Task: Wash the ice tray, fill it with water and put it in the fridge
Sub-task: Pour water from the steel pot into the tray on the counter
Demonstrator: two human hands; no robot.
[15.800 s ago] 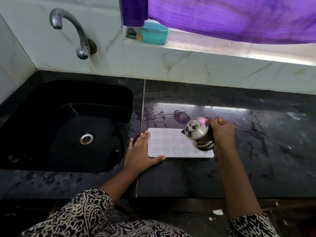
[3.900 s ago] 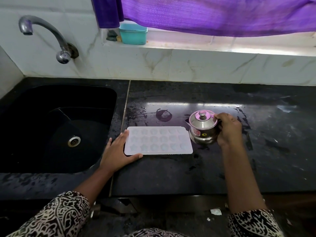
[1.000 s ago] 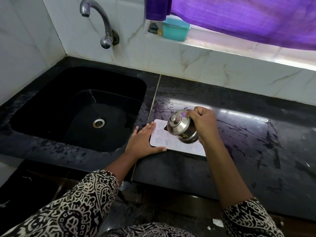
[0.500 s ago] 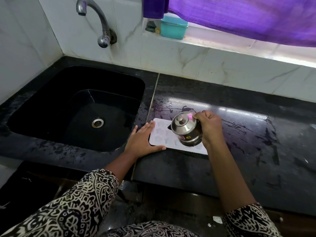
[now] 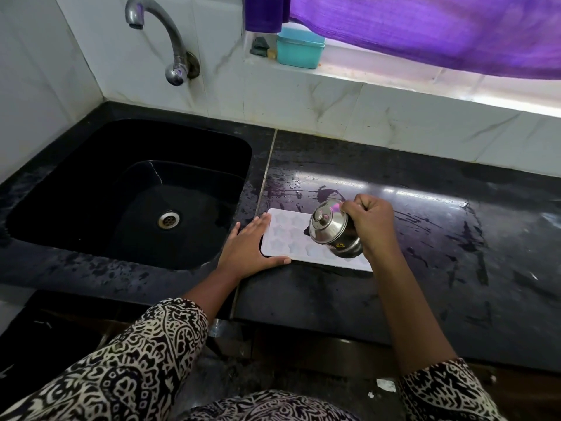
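The white tray (image 5: 285,235) lies flat on the black worktop (image 5: 425,284), its left end just beside the seam that borders the sink (image 5: 91,189), nearer the worktop's front edge than the back wall. Star-shaped moulds show in its uncovered left half.

The left hand (image 5: 249,250) is open, with the fingers straight and the palm down at the tray's left end. The fingers run along that end and the thumb lies along the tray's front edge, touching it.

The right hand (image 5: 368,224) is closed round a small steel pot (image 5: 329,230) with a knobbed lid. It holds the pot above the tray's right half, tipped toward the left with the lid facing the sink. A dark spout points down at the moulds. I cannot tell whether water is running out.

Wet streaks and a ring mark shine on the worktop behind the tray. A curved tap (image 5: 170,41) juts from the wall above the sink's back edge. On the sill (image 5: 394,77) stands a teal box (image 5: 299,48), partly under a purple curtain (image 5: 425,28).
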